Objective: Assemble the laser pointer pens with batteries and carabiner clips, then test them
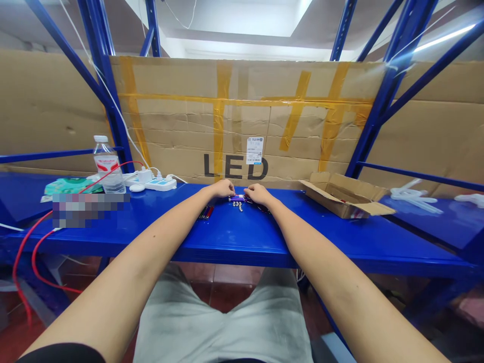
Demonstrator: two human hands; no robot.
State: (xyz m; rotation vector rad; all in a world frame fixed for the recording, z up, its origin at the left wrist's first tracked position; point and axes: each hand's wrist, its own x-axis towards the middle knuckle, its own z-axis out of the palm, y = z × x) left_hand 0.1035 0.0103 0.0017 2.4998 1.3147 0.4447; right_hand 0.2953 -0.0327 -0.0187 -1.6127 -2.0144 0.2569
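Note:
On the blue table (234,237), several thin purple metallic tubes (237,198) lie side by side between my hands. My left hand (224,188) is at their left end with its fingers closed together. At the right end is my right hand (257,194), its fingers pinched. What either hand holds is too small to make out. Several small silvery pieces (238,205) lie just in front of the tubes. Red and dark tubes (206,212) rest near my left wrist. Dark items beside my right wrist are partly hidden by it.
An open cardboard box (342,196) stands at the right. At the left are a water bottle (108,166), a white power strip (161,183), a green packet (71,186) and red cables (36,252). Large cardboard (181,131) and blue posts rise behind.

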